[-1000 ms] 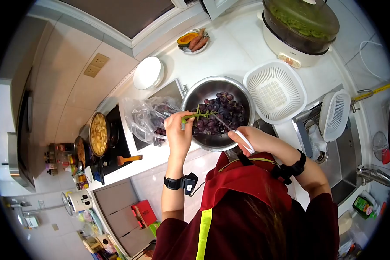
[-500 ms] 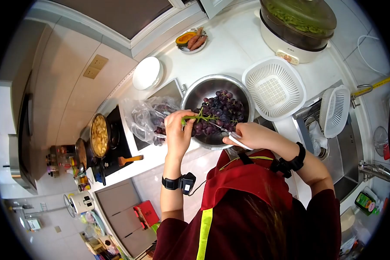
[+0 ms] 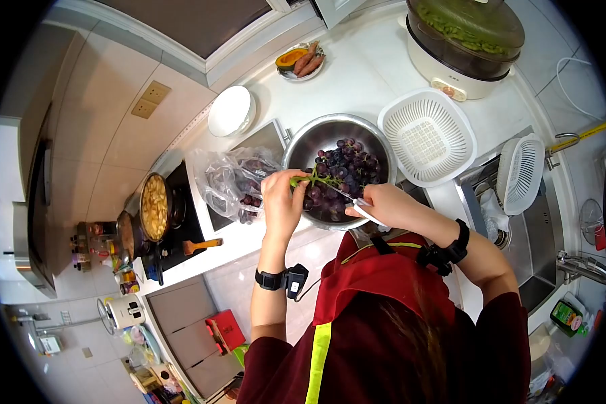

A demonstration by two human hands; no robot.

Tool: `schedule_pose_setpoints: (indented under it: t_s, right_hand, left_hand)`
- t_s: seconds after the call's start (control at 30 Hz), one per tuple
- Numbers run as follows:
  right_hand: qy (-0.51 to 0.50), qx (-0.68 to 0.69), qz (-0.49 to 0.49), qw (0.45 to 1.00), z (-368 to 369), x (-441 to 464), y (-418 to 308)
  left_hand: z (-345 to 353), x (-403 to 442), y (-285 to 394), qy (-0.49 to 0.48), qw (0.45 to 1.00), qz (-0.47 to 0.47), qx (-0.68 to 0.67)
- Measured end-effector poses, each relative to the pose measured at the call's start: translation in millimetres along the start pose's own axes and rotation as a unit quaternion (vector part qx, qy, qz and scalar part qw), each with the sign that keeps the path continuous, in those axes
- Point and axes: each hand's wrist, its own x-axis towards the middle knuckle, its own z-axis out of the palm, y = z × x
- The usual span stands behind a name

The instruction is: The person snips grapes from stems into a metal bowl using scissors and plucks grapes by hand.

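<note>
My left hand [image 3: 282, 199] pinches the green grape stem [image 3: 316, 178] over the near left part of a steel bowl [image 3: 303, 135]. Dark purple grapes [image 3: 349, 165] lie in the bowl below and beside the stem. White-handled scissors [image 3: 367, 212] are gripped in my right hand [image 3: 384, 204] at the bowl's near right rim. Their blades point up and left, reaching in among the stem's branches; whether they are parted I cannot tell. Left of the bowl, a clear plastic bag [image 3: 215, 178] holds more grapes.
A white strainer basket [image 3: 427, 138] stands right of the bowl, near the sink [image 3: 539, 262]. Behind are a white bowl [image 3: 230, 111], a plate of pumpkin and sweet potatoes [image 3: 299, 62] and a steamer [image 3: 461, 50]. A pan of food [image 3: 155, 205] sits on the stove at left.
The hands, stem and scissors have barely shifted. The whole view has moved very slightly. Both hands keep their hold.
</note>
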Motion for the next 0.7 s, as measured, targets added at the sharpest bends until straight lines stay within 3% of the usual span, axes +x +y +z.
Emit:
schedule_pose_setpoints:
  t_s: [0.33, 0.57, 0.63, 0.7]
  right_hand:
    - [0.070, 0.003, 0.024, 0.997, -12, -18, 2]
    - [0.028, 0.070, 0.020, 0.997, -26, -28, -9]
    - [0.014, 0.090, 0.008, 0.996, -23, -28, -9]
    - [0.011, 0.087, 0.005, 0.996, -23, -28, -10]
  left_hand:
    - [-6, 8, 0, 0.037, 0.996, -0.010, 0.080]
    - [-1, 13, -4, 0.050, 0.995, 0.012, 0.081]
    - [-4, 16, -1, -0.009, 0.993, -0.031, 0.116]
    - [-4, 19, -1, -0.008, 0.992, -0.019, 0.126]
